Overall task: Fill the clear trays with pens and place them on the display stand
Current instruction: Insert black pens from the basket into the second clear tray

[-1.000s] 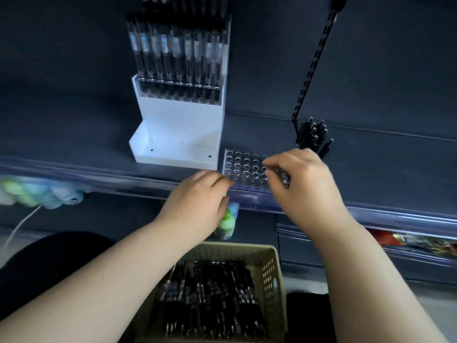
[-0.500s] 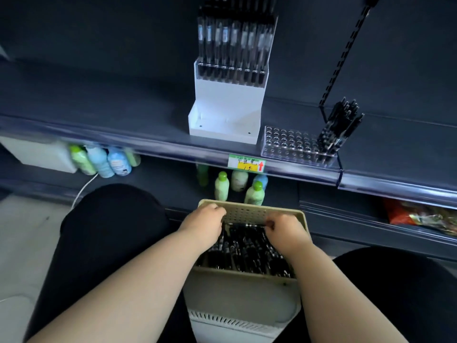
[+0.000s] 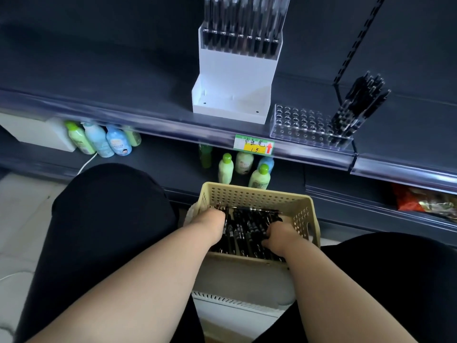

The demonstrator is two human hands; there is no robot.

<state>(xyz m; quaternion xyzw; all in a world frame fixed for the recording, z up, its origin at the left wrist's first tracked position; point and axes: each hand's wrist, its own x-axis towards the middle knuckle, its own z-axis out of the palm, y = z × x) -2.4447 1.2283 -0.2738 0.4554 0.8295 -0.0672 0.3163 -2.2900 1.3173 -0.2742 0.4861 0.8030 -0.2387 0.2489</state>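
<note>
A green and yellow price label [image 3: 254, 144] with a red arrow sits on the front edge of the upper shelf [image 3: 99, 78]. On the lower shelf [image 3: 160, 159], four bottles [image 3: 103, 141] stand just beside a white box [image 3: 37, 134] at the left. More green-capped bottles [image 3: 237, 169] stand below the label. A white cable [image 3: 86, 162] trails off the front edge. A red packet [image 3: 425, 201] lies at the right.

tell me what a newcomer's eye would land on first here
Most likely the left hand and right hand low in the middle, both dug into the black pens piled in the beige basket. Next comes the clear tray on the shelf edge, mostly empty holes with a pen cluster leaning at its right end. Just left of it stands the white display stand, a row of pens up top.
</note>
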